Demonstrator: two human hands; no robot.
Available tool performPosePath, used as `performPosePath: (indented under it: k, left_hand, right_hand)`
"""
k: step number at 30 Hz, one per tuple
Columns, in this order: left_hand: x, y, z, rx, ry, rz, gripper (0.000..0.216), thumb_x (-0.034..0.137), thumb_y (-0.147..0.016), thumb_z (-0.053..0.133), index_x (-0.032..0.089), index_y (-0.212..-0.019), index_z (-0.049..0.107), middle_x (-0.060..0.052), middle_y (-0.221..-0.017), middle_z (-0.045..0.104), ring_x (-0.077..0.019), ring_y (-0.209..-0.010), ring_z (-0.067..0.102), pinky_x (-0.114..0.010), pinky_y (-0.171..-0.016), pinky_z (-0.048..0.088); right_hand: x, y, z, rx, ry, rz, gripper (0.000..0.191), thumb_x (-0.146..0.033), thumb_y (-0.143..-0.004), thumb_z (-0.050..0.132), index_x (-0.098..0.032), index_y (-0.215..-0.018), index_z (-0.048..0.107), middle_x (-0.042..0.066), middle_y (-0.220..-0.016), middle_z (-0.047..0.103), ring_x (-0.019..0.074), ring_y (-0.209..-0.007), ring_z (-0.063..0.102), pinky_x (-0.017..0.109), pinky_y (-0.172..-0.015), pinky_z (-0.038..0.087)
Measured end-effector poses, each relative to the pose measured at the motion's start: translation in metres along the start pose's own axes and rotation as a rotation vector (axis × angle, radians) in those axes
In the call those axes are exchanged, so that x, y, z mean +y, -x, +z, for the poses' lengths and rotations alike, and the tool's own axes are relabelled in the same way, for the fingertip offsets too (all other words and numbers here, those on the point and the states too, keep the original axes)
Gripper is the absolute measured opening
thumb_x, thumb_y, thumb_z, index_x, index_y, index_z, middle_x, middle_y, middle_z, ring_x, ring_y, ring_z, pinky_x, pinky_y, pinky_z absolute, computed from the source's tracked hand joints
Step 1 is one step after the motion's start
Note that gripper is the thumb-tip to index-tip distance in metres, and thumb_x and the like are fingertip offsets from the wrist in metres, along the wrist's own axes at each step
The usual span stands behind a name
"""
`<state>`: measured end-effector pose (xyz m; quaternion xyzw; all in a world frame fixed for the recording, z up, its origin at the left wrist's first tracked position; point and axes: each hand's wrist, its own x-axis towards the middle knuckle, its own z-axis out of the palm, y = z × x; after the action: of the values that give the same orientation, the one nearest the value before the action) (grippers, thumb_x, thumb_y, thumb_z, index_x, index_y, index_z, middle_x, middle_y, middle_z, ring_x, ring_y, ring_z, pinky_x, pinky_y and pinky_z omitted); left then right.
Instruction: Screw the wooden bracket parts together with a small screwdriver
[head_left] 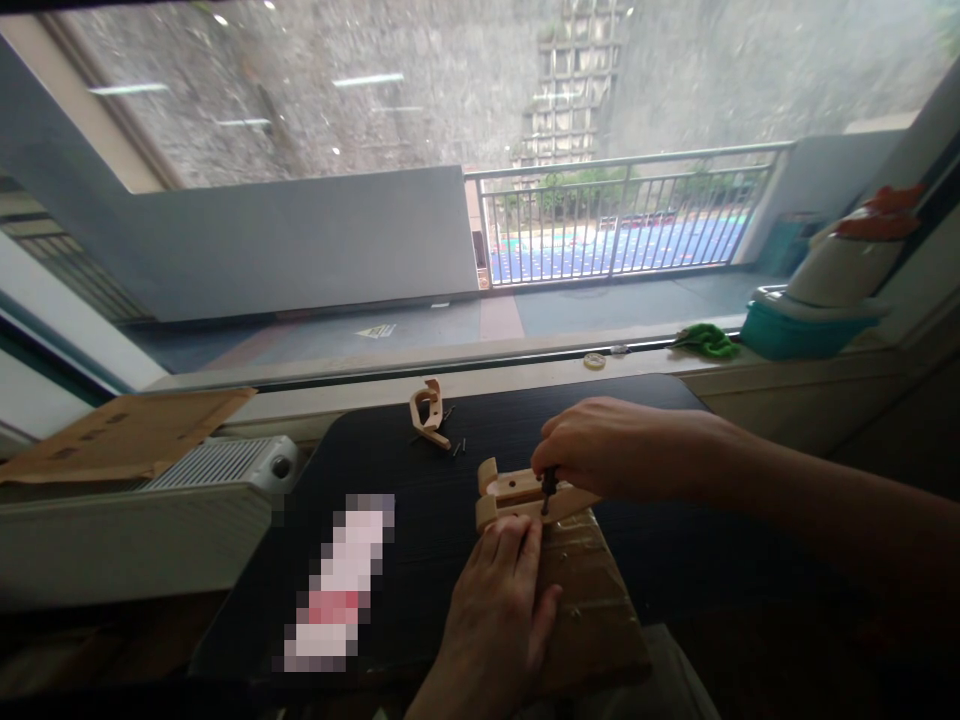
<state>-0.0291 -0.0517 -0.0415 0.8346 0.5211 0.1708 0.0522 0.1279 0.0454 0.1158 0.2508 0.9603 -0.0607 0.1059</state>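
Observation:
My right hand (592, 440) is closed around a small dark screwdriver (550, 485). The tool points down, its tip at a light wooden piece (517, 508) with curved ends and holes. Against the near edge of that piece rest the fingertips of my left hand (499, 590), fingers stretched out and thumb apart. Beneath the wood is a brown block wrapped in shiny tape (592, 590). Farther off on the black table (375, 455) lies a bent wooden part (427, 415), with several small screws (459, 447) beside it.
A blurred-out pinkish strip (345, 575) lies on the table's left side. Left of the table is a white radiator (240, 465) with cardboard (127, 430) on top. Along the windowsill are a tape roll (594, 361), a green item (709, 341) and a teal container (806, 325) bearing an orange-topped bottle (851, 260).

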Motion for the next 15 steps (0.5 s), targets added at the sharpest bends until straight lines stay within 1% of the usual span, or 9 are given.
performPosePath:
  k: [4,10,13,15]
  left_hand:
    - [0.0004,0.0005,0.0007,0.010,0.005,-0.004,0.049,0.022,-0.079,0.054,0.010,-0.126,0.046,-0.014,-0.122,0.050,-0.0270,-0.116,0.046,-0.043,-0.100,0.042]
    - [0.0005,0.0002,0.0016,0.015,0.017,-0.023,0.050,0.021,-0.078,0.054,0.013,-0.126,0.045,-0.013,-0.122,0.051,-0.0271,-0.115,0.047,-0.045,-0.098,0.043]
    - [0.0003,0.0000,0.0016,0.018,0.013,-0.019,0.050,0.022,-0.078,0.054,0.013,-0.127,0.045,-0.013,-0.122,0.050,-0.0271,-0.114,0.047,-0.045,-0.098,0.043]
    - [0.0000,0.0000,0.0017,0.022,0.010,-0.015,0.050,0.022,-0.079,0.053,0.013,-0.127,0.045,-0.012,-0.122,0.050,-0.0269,-0.115,0.046,-0.044,-0.099,0.042]
  right_hand:
    - [0.0007,-0.0019,0.0025,0.015,-0.005,0.008,0.020,-0.015,-0.087,0.046,-0.013,-0.086,0.066,0.008,-0.081,0.066,0.0173,-0.080,0.059,0.027,-0.065,0.036]
    - [0.0022,-0.0041,0.0089,0.041,0.010,0.024,0.022,-0.017,-0.087,0.044,-0.011,-0.085,0.065,0.010,-0.078,0.065,0.0186,-0.076,0.059,0.028,-0.062,0.035]
    - [0.0022,-0.0035,0.0098,0.059,0.023,0.020,0.024,-0.018,-0.088,0.042,-0.011,-0.084,0.065,0.010,-0.077,0.065,0.0180,-0.074,0.059,0.028,-0.060,0.034]
    - [0.0008,-0.0011,0.0057,0.043,0.022,0.032,0.024,-0.019,-0.088,0.043,-0.011,-0.083,0.065,0.009,-0.076,0.065,0.0166,-0.071,0.058,0.027,-0.058,0.032]
